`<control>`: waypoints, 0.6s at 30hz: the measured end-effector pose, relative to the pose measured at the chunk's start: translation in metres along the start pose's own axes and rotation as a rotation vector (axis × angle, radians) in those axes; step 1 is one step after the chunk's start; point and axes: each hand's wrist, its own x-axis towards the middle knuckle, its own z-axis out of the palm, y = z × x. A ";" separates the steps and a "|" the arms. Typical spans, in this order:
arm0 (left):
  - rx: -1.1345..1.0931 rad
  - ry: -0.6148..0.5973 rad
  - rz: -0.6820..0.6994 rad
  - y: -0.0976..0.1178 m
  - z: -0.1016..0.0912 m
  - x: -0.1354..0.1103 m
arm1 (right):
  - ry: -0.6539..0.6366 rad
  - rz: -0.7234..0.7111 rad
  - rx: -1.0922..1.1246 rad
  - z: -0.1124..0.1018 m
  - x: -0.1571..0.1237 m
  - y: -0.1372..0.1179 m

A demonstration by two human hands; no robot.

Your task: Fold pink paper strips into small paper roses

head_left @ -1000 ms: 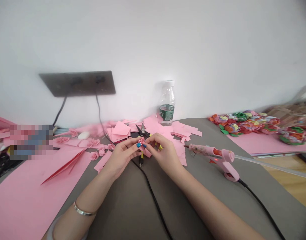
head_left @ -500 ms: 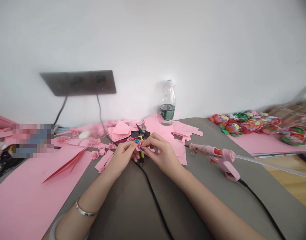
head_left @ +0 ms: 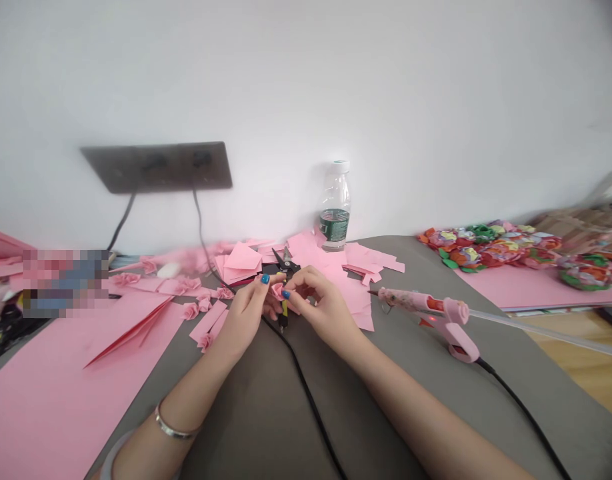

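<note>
Between my fingertips is a small pink paper flower (head_left: 277, 291). My left hand (head_left: 249, 307) grips it from the left, thumb raised at its near edge. My right hand (head_left: 322, 301) pinches it from the right between thumb and fingers. Behind and below the hands lie scissors (head_left: 286, 261) with dark blades, and a black-and-yellow tool (head_left: 285, 315), partly covered. Pink paper pieces (head_left: 241, 259) are piled around them. Several finished-looking pink paper flowers (head_left: 190, 311) lie to the left of my left hand.
A pink glue gun (head_left: 426, 307), its red light on, rests at right with a clear stick behind. A black cable (head_left: 306, 387) crosses the grey table mat. A bottle (head_left: 335, 213) stands by the wall. Colourful paper flowers (head_left: 501, 247) lie far right, a folded pink sheet (head_left: 131, 327) left.
My left thumb has lifted and shifted slightly left, and the right thumb now presses on the flower's near side. Both hands stay in nearly the same place.
</note>
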 end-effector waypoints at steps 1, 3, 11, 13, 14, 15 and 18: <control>-0.052 -0.016 0.004 0.001 0.001 0.000 | 0.027 0.019 0.029 0.000 0.001 0.002; -0.080 -0.040 0.043 0.002 0.001 0.000 | 0.069 0.045 0.067 -0.001 0.002 0.005; -0.025 -0.014 0.075 0.002 0.000 0.000 | 0.074 -0.015 0.010 -0.002 0.002 0.006; 0.007 -0.014 0.078 0.001 -0.001 0.001 | 0.064 -0.065 -0.042 -0.003 0.001 0.005; 0.025 -0.014 0.082 0.001 -0.001 0.001 | 0.056 -0.088 -0.064 -0.004 0.001 0.004; 0.044 -0.013 0.088 0.002 -0.001 0.001 | 0.048 -0.107 -0.082 -0.005 0.001 0.003; 0.092 -0.005 0.103 0.003 -0.002 0.001 | 0.015 -0.152 -0.125 -0.006 0.001 0.001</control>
